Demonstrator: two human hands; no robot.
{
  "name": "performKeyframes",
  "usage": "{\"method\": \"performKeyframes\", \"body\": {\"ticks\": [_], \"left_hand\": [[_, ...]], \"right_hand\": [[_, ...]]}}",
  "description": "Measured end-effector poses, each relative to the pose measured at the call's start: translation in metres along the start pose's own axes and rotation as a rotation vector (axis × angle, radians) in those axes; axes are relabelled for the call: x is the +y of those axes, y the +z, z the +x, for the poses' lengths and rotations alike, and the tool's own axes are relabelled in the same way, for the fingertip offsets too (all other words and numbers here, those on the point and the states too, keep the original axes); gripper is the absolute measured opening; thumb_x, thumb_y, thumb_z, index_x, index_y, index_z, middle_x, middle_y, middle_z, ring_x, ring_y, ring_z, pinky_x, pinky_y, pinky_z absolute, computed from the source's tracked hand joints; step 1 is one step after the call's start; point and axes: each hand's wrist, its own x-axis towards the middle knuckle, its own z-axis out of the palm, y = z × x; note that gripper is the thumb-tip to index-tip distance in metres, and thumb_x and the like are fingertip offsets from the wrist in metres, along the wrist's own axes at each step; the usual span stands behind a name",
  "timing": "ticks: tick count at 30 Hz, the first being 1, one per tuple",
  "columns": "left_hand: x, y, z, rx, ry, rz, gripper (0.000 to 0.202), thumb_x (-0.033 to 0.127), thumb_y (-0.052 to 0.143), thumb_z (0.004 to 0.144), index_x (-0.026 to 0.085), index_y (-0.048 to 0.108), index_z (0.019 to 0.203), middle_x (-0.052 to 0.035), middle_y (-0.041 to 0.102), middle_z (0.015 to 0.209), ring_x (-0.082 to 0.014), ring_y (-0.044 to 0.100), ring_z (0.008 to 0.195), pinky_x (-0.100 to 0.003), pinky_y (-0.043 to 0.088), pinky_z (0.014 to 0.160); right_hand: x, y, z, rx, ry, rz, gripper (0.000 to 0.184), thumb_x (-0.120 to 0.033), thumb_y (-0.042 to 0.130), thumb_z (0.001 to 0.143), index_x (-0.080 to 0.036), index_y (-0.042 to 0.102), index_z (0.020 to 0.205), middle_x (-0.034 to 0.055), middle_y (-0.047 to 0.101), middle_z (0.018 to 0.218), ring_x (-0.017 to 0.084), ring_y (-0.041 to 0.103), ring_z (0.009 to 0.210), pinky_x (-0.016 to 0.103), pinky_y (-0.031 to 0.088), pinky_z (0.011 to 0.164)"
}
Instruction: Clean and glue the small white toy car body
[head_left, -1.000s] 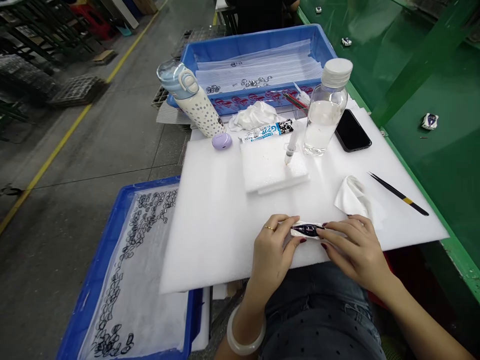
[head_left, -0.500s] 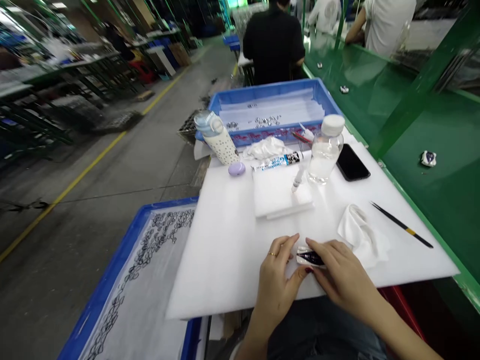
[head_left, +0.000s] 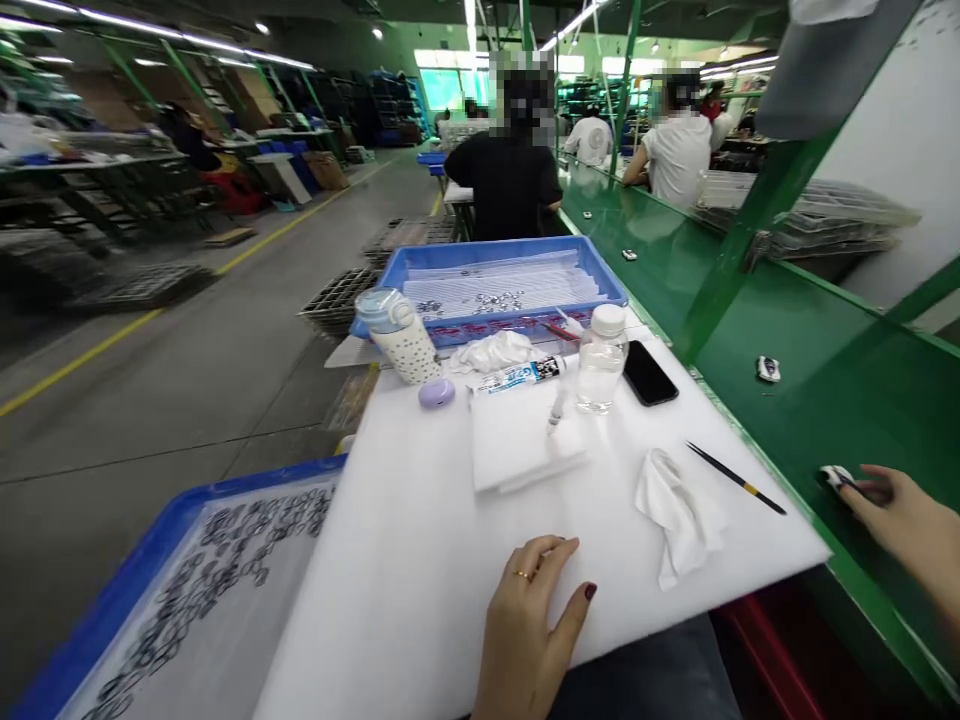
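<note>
My left hand (head_left: 529, 615) rests on the white foam sheet (head_left: 405, 540), thumb and fingers apart, with nothing in it. Out at the right, over the green work surface (head_left: 817, 400), my right hand (head_left: 904, 520) has its thumb and fingers on a small black-and-white part (head_left: 836, 478). What exactly the part is, I cannot make out. A crumpled white cloth (head_left: 679, 515) lies between the two hands. Black tweezers (head_left: 735, 476) with a yellow band lie near the foam's right edge.
Behind the hands are a folded white pad (head_left: 517, 450), an adhesive tube (head_left: 517, 376), a clear bottle (head_left: 600, 365), a phone (head_left: 649, 373), a lilac case (head_left: 436, 393) and a tumbler (head_left: 401, 340). Blue trays (head_left: 592, 265) hold small dark rings. Another similar part (head_left: 768, 369) sits on the green surface.
Both hands were together around the black-and-white part over the foam. My right hand has carried it right to the green surface; my left has let go. The head view has tilted up.
</note>
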Motion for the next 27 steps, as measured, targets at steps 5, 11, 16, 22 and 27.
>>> {"method": "performKeyframes", "body": {"ticks": [5,11,16,22,27], "left_hand": [[0.000,0.000,0.002,-0.031,-0.005,0.018,0.025,0.031,0.056,0.094,0.023,0.069,0.114,-0.0097,0.069,0.110,-0.0262,0.067,0.101,-0.041,0.061,0.083],[0.006,-0.001,0.003,-0.029,-0.095,-0.047,0.026,0.034,0.055,0.095,0.024,0.072,0.112,-0.0095,0.069,0.110,-0.0257,0.068,0.101,-0.039,0.062,0.082],[0.008,0.002,0.003,0.054,-0.103,-0.095,0.024,0.036,0.057,0.094,0.025,0.074,0.107,-0.0093,0.071,0.105,-0.0258,0.068,0.096,-0.038,0.062,0.081],[0.013,-0.002,0.005,0.014,-0.104,-0.068,0.023,0.034,0.057,0.094,0.025,0.074,0.107,-0.0092,0.071,0.105,-0.0252,0.070,0.095,-0.035,0.062,0.080],[0.008,0.000,0.005,0.032,-0.058,-0.044,0.024,0.037,0.056,0.095,0.024,0.074,0.106,-0.0092,0.071,0.104,-0.0246,0.070,0.094,-0.034,0.062,0.079]], "right_hand": [[-0.091,0.034,0.043,-0.177,-0.068,-0.001,0.031,-0.040,0.056,0.090,-0.014,0.072,0.097,0.0162,0.074,0.086,0.025,0.070,0.074,0.034,0.049,0.058],[-0.193,0.107,0.075,-0.482,-0.328,0.136,0.043,-0.045,0.060,0.088,-0.026,0.066,0.126,0.0118,0.054,0.143,0.035,0.053,0.126,0.052,0.046,0.099],[-0.197,0.121,0.091,-0.601,-0.260,0.150,0.044,-0.041,0.047,0.094,-0.021,0.063,0.130,0.0143,0.061,0.135,0.032,0.060,0.119,0.048,0.050,0.096],[-0.178,0.130,0.102,-0.663,-0.178,0.200,0.051,-0.028,0.060,0.090,-0.017,0.050,0.140,0.0127,0.066,0.120,0.021,0.067,0.100,0.036,0.055,0.087],[-0.187,0.150,0.117,-0.648,-0.160,0.178,0.040,-0.040,0.055,0.098,-0.018,0.055,0.131,0.0099,0.063,0.119,0.021,0.064,0.101,0.045,0.053,0.091]]}}
